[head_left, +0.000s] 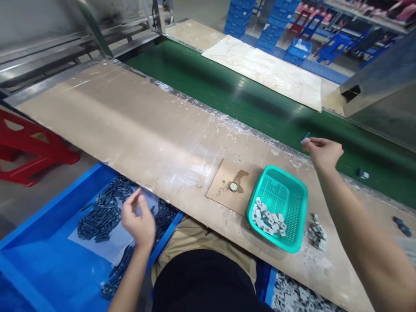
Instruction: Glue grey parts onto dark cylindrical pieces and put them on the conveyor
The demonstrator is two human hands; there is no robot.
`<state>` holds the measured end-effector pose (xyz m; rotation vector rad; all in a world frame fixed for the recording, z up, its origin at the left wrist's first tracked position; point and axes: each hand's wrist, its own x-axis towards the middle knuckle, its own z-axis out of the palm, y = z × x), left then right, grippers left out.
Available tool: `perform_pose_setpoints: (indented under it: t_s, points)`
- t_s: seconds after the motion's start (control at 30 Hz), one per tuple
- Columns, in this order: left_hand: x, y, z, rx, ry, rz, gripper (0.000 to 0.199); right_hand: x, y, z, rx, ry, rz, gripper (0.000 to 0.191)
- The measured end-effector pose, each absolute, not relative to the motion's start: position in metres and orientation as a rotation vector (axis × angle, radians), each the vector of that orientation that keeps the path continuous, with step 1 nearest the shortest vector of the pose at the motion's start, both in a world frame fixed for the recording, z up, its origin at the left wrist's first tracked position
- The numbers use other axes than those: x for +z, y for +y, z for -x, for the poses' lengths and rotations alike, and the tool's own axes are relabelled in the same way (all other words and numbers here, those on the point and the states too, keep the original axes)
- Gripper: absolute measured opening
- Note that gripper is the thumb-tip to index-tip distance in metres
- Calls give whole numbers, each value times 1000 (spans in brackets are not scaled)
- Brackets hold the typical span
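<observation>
Black shirt [201,281] nearest, I log left hand [139,221] half-curled, loosely parted, dark pieces [100,216] beneath it; right hand [325,151] pinching a small piece [304,141], green belt [253,99] behind it.

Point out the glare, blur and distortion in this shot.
Head view: glare whitens the tabletop to the picture-left of the basket, and pale reflections show on the green belt; head view: the small piece in the right hand looks soft, its details unreadable; head view: the wide lens seems to stretch the right forearm.
</observation>
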<state>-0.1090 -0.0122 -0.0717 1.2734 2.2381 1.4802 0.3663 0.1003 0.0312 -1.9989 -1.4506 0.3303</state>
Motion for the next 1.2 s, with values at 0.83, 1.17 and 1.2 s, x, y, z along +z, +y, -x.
perform_pose_setpoints:
  t_s: [0.83,1.17,1.2]
  points:
    - [-103,-52,170,818,1547,-92,13,25,-33,-250,907,-1496,1762,30]
    - [-44,-63,116,944,1214,31,8,15,17,-202,572,-2232,1625,23]
    - [-43,-65,114,942,1212,-8,14,12,18,-202,583,-2257,1600,24]
